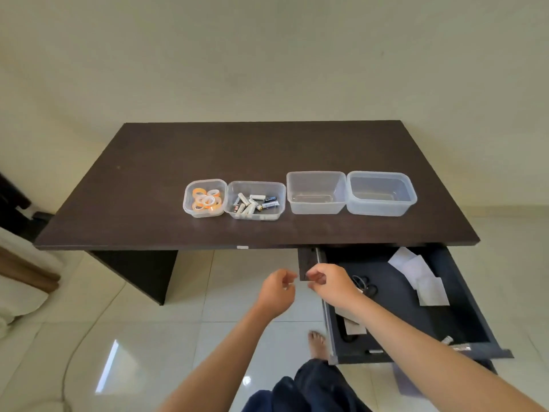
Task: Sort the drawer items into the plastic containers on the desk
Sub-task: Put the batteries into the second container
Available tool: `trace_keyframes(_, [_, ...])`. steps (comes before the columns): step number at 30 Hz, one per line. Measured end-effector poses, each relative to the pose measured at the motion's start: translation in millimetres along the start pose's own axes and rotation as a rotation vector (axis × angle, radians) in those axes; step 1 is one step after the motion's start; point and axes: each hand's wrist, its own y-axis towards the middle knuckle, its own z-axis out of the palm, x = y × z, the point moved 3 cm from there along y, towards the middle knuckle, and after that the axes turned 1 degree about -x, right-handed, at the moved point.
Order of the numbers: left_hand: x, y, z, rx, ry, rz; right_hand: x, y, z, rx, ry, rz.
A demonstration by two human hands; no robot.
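While both hands hang in front of the tabletop's front edge, neither carries anything I can make out: left hand (277, 292) has its grip loosely curled, fingers half bent w/ nothing visible between them; right hand (329, 285) has thumb & fingertips pinched close, maybe on sth tiny, can't tell from this view

Task things: drawer (451, 331) is pulled out under the tabletop's front right corner. Inside it: scissors (367, 285) just beside the right wrist, white paper slips (421, 278) toward the back right, a bit of paper (355, 327) near the left wall, small bits incl what looks like a battery (447, 340) at the front edge

On the tabletop, a row of 4 containers nearer the front edge than the back: tape container (190, 211) leftmost, battery container (280, 200) touching it, then empty container (316, 211) & 2nd empty container (381, 209), side by side

Judgement: tapes & batteries mostly sorted; scissors + papers left. To do the step well:
- pick one kind at a time, e.g. scissors first, grasp by the handles w/ blades closed
- slide the flat slips to a drawer wall to lift an edge, stack them
- one empty container per kind, don't mix
- stray battery goes w/ the other batteries
- lower things in, don't toss; the light tubs could skid
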Motion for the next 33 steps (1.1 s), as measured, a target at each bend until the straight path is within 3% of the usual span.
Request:
trace_keyframes(9, [-40.1, 10.2, 104.8, 0.201, 0.073, -0.079, -123.5, -29.1, -75.5, 0.029, -0.093, 0.231])
trace_keyframes(13, [-51.7, 10.7, 163.9, 0.384, 0.136, -0.132, -181.6, -40.4, -112.1, 0.059, -0.120, 0.334])
trace_keyframes(21, [-39.7, 4.6, 243.0, 0.624, 0.291, -0.356, -284.1, -48.7, -142.1, 0.241, -0.289, 0.497])
trace_keyframes(28, [-36.0, 12.7, 268.5, 0.612, 0.327, -0.441, -316.1, -43.2, -133.0, 0.478, -0.403, 0.478])
trace_keyframes(33, [-33.1, 10.3, 285.2, 0.589, 0.251, -0.446, -310.8, -45.7, -111.1, 0.650, -0.393, 0.367])
